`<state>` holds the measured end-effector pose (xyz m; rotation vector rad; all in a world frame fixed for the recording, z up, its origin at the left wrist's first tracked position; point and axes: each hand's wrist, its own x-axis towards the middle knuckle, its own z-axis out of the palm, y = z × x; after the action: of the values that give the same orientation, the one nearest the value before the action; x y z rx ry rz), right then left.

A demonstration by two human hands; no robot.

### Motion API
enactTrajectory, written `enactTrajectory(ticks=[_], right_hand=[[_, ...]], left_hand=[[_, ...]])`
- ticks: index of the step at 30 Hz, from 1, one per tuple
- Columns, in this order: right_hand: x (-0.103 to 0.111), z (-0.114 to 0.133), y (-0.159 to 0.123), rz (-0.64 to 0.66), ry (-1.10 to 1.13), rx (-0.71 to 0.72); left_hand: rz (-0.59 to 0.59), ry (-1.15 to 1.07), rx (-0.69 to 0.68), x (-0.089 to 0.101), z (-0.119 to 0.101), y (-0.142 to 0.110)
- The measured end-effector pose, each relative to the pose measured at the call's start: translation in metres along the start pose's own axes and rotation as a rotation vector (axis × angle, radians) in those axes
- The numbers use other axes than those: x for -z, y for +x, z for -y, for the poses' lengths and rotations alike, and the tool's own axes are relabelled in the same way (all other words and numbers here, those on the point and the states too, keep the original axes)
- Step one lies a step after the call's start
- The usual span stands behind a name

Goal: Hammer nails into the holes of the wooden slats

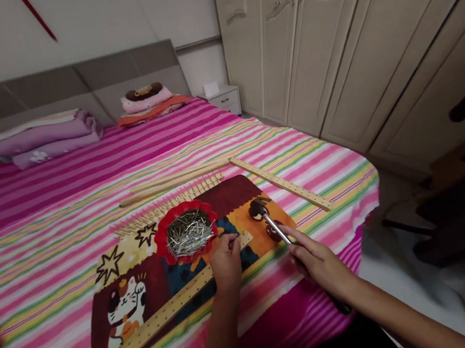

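Note:
My left hand point(226, 263) rests on a long wooden strip with a row of holes point(166, 310), fingers pinched near its right end; whether a nail is between them I cannot tell. A small hammer point(267, 220) with a silver shaft is gripped in my right hand point(315, 258), its dark head raised a little right of the strip's end. Just behind my left hand sits a red scalloped dish point(164, 242) full of silver nails point(188, 233). Everything lies on a colourful cat-print mat point(123, 293) on the striped bed.
More wooden strips lie behind the mat: one with nails in it point(166, 206), plain ones point(171, 183), and a holed strip point(281, 183) angled right. Folded bedding point(43, 139) and a stuffed toy point(143, 97) are at the headboard. Wardrobes point(325, 34) stand to the right.

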<state>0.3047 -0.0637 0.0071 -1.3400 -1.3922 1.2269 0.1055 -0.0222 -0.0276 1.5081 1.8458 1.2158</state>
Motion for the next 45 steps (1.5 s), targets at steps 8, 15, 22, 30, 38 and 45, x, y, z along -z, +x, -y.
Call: enactTrajectory(ticks=[8,15,22,30,38,45], right_hand=[[-0.001,-0.046,0.012,-0.07,-0.103,-0.035],[-0.001,-0.04,0.011,-0.074,-0.04,-0.083],[-0.002,-0.043,0.012,-0.063,-0.003,-0.089],[-0.002,-0.041,0.01,-0.066,0.0,-0.058],[-0.003,-0.042,0.013,-0.062,-0.01,-0.046],[-0.001,-0.038,0.013,-0.054,-0.07,-0.017]], left_hand=[[-0.199,0.376,-0.039,0.066,0.003,0.022],[0.02,0.801,0.024,0.094,0.015,0.052],[-0.015,0.675,-0.023,0.097,0.013,0.051],[-0.077,-0.191,0.25,0.095,-0.009,0.029],[0.042,-0.426,0.379,0.045,-0.017,0.006],[0.009,-0.368,0.35,0.027,-0.012,0.005]])
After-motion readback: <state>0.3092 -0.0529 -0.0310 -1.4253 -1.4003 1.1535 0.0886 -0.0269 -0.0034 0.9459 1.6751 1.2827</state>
